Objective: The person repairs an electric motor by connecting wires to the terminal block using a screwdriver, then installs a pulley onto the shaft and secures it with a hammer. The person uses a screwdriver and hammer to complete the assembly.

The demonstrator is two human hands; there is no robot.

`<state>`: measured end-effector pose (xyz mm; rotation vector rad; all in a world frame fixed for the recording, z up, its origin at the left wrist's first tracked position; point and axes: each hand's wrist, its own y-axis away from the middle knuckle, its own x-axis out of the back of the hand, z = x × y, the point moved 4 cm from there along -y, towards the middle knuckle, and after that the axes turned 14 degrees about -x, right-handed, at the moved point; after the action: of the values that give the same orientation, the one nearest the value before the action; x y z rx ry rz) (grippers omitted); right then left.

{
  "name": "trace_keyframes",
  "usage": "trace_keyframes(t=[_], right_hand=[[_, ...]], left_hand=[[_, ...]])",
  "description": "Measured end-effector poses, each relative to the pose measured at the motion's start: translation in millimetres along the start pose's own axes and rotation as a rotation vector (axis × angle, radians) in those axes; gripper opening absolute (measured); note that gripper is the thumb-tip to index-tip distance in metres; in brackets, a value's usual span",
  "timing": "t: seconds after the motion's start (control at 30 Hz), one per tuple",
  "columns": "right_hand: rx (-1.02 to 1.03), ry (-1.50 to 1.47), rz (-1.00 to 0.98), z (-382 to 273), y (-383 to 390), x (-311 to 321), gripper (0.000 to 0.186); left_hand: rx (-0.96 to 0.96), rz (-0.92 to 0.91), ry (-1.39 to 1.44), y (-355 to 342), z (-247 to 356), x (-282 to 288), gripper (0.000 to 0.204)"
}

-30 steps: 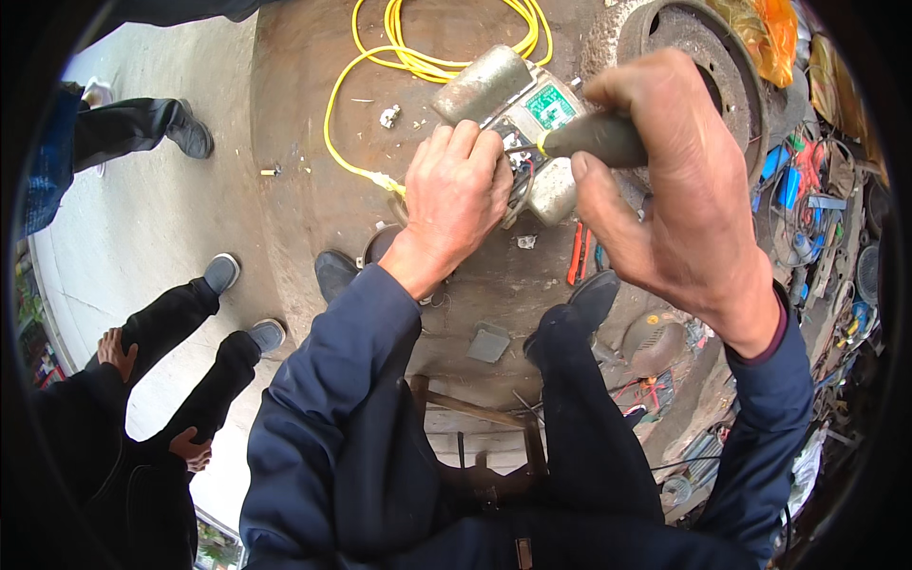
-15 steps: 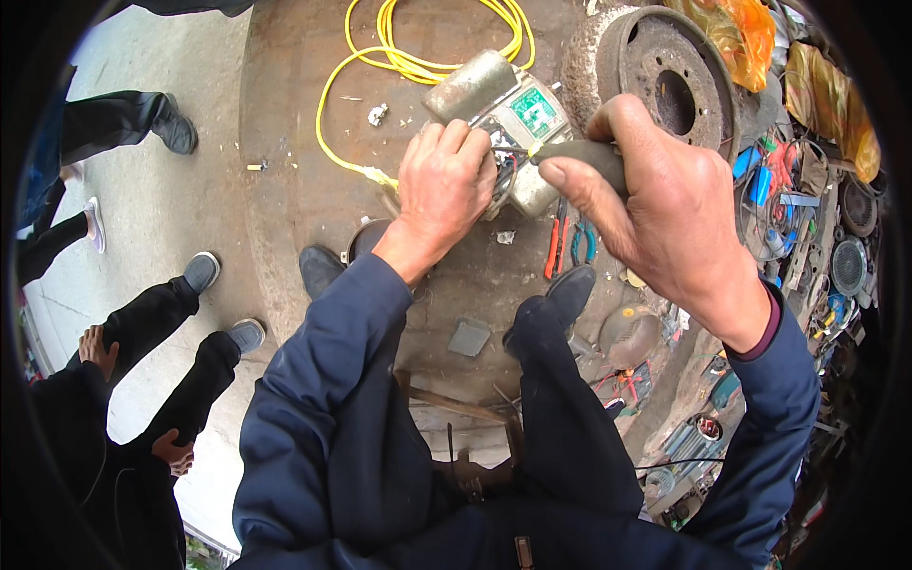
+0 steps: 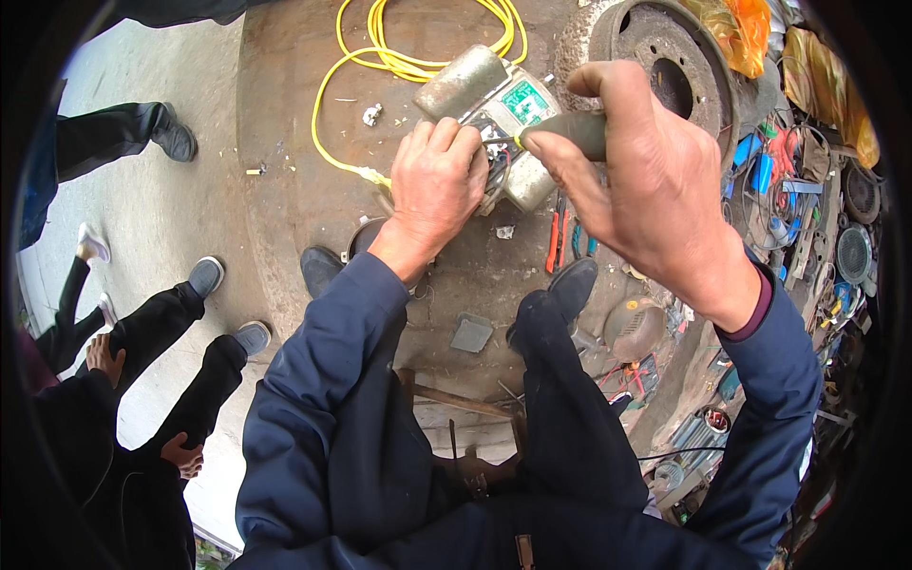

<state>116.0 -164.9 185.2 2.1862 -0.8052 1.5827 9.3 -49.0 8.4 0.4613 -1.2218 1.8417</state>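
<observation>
My left hand is closed on the edge of a grey metal machine with two cylindrical ends, a green label and an exposed box of wires. My right hand holds a screwdriver by its thick dark handle, thumb against it and index finger raised over it; the shaft points left into the wiring, its tip hidden near my left fingers. A yellow cable runs to the machine from a loose coil. Below the machine lie red-handled pliers and a blue-handled tool.
A rusty wheel rim stands at upper right beside orange plastic bags. Mixed scrap lines the right side. A small grey plate lies between my shoes. Several people's legs and hands are on the pale ground at left.
My right index finger has lifted on the handle since half a second ago, and that hand sits slightly higher and further left. More legs with light shoes show at left.
</observation>
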Motion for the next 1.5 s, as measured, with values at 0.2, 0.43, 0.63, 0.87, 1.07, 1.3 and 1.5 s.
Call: trace_keyframes(t=[0.2, 0.43, 0.63, 0.87, 1.07, 1.3, 1.5], right_hand=[[0.123, -0.049, -0.011, -1, -1, 4, 0.046], [0.068, 0.009, -0.042, 3, -2, 0, 0.049], [0.013, 0.134, -0.045, 4, -3, -1, 0.049], [0.094, -0.015, 0.03, 3, 2, 5, 0.045], [0.132, -0.082, 0.041, -3, -4, 0, 0.036], [0.183, 0.05, 0.063, -11, -7, 5, 0.042], [0.221, -0.143, 0.089, -17, -9, 8, 0.045]], left_hand=[[-0.014, 0.008, 0.008, 1, -1, 0, 0.015], [-0.014, -0.01, 0.019, 3, -1, 2, 0.013], [-0.013, -0.021, 0.04, 5, 0, 4, 0.013], [-0.034, -0.001, 0.054, 7, -2, 2, 0.015], [-0.03, -0.017, 0.055, 9, -4, 0, 0.016], [-0.009, -0.009, 0.096, 11, -5, 1, 0.016], [0.014, -0.017, 0.141, 11, -6, 2, 0.014]])
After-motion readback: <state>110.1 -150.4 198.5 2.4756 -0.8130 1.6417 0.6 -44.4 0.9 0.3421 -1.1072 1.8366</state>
